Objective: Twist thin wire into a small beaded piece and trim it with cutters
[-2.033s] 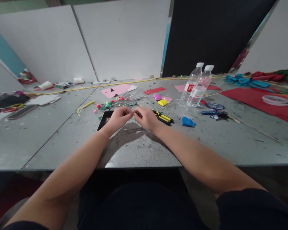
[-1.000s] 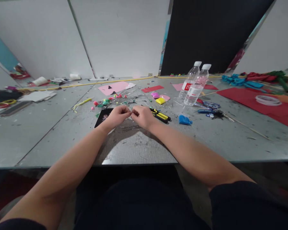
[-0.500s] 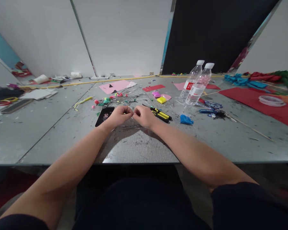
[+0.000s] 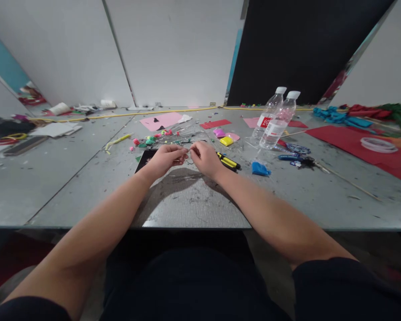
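Left hand (image 4: 164, 159) and right hand (image 4: 204, 159) fingertip to fingertip, pinching something too small to tell, over scuffed grey table (image 4: 194, 200), yellow-and-black marker (image 4: 228, 161) at three o'clock.

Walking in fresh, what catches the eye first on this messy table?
First, the left hand and right hand, fingertips pinched together over something too small to identify, at the middle of the grey table. To their right stand two clear water bottles, and a yellow-and-black tool lies beside the right hand.

Even bright light, wide-angle edge distortion
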A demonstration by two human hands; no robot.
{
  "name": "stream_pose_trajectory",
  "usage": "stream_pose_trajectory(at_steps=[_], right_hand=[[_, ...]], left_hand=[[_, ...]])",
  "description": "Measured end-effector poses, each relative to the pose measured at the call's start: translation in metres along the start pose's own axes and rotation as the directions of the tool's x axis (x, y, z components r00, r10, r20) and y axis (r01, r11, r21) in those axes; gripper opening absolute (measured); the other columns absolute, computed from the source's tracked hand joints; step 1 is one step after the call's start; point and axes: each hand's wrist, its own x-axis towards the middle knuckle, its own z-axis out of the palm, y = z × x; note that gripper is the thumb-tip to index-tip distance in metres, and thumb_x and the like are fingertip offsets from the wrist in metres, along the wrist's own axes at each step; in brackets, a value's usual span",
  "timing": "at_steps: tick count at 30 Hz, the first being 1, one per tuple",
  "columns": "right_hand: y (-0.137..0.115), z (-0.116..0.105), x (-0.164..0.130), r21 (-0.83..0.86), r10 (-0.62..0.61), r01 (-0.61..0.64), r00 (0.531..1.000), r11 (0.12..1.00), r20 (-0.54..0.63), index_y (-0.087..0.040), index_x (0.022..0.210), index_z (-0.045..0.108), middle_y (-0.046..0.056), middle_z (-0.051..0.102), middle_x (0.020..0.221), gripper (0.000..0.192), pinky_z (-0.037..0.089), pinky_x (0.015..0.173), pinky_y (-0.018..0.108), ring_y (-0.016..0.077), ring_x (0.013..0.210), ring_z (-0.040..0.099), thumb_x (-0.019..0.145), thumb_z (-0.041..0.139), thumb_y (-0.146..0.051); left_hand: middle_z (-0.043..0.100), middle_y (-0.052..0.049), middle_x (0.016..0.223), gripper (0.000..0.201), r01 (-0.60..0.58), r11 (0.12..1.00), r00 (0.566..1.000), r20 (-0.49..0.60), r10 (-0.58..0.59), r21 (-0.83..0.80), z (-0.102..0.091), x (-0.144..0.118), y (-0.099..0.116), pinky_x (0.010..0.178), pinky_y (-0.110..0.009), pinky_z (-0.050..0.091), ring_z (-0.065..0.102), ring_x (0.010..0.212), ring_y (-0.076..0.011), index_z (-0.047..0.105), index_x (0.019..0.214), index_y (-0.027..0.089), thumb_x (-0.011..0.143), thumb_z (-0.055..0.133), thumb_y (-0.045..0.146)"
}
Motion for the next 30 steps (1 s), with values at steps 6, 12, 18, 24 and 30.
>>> stream_pose_trajectory(at_steps=[6, 12, 18, 24, 30], right_hand=[[-0.002, 0.004, -0.004, 0.138, 0.069, -0.063, 0.997, 0.988, -0.037, -0.022, 0.09, 0.055, 0.006, 0.062, 0.089, 0.012, 0.045, 0.078, 0.035, 0.0218, 0.086, 0.058, 0.094, 0.049, -0.032], [-0.008, 0.001, -0.005, 0.162, 0.064, -0.049, 0.994, 0.986, -0.085, -0.022, 0.096, 0.058, 0.009, 0.063, 0.098, 0.018, 0.048, 0.078, 0.036, 0.0227, 0.093, 0.059, 0.095, 0.049, -0.037], [-0.008, -0.007, -0.002, 0.098, -0.13, 0.129, 0.992, 0.987, -0.003, -0.021, 0.088, 0.061, 0.011, 0.065, 0.103, 0.02, 0.048, 0.084, 0.038, 0.025, 0.102, 0.058, 0.092, 0.06, -0.041], [-0.004, -0.001, -0.003, 0.146, -0.06, 0.059, 0.998, 0.988, -0.002, -0.021, 0.084, 0.063, 0.008, 0.067, 0.087, 0.026, 0.05, 0.082, 0.036, 0.022, 0.089, 0.061, 0.096, 0.056, -0.042], [0.001, 0.007, -0.004, 0.465, 0.187, -0.179, 0.982, 0.867, 0.028, -0.02, 0.088, 0.068, 0.003, 0.071, 0.08, 0.038, 0.057, 0.067, 0.035, 0.0169, 0.066, 0.065, 0.085, 0.069, -0.058]], left_hand=[[0.069, -0.004, 0.074, 0.012, 0.124, 0.978, 0.992, 0.022, -0.122, -0.167, -0.005, 0.0, 0.002, 0.069, -0.025, 0.054, 0.062, 0.065, -0.0095, 0.072, 0.077, 0.015, 0.074, 0.084, 0.019], [0.072, -0.003, 0.078, 0.011, 0.062, 0.96, 0.996, -0.043, -0.077, -0.272, -0.007, 0.0, 0.002, 0.078, -0.026, 0.058, 0.068, 0.071, -0.0094, 0.07, 0.081, 0.016, 0.079, 0.08, 0.013], [0.075, -0.004, 0.085, 0.009, 0.007, 0.947, 0.993, -0.112, -0.045, -0.32, -0.009, 0.001, 0.003, 0.085, -0.025, 0.058, 0.071, 0.077, -0.0092, 0.074, 0.088, 0.016, 0.083, 0.075, 0.01], [0.074, -0.003, 0.085, 0.022, -0.01, 0.976, 0.995, -0.098, -0.012, -0.216, -0.016, 0.004, -0.005, 0.075, -0.023, 0.055, 0.068, 0.077, -0.0099, 0.077, 0.095, 0.018, 0.075, 0.085, 0.021], [0.065, 0.001, 0.075, 0.021, -0.022, 0.995, 0.994, -0.109, 0.01, -0.102, -0.018, 0.003, -0.005, 0.065, -0.02, 0.05, 0.062, 0.07, -0.008, 0.075, 0.084, 0.019, 0.072, 0.088, 0.03]])
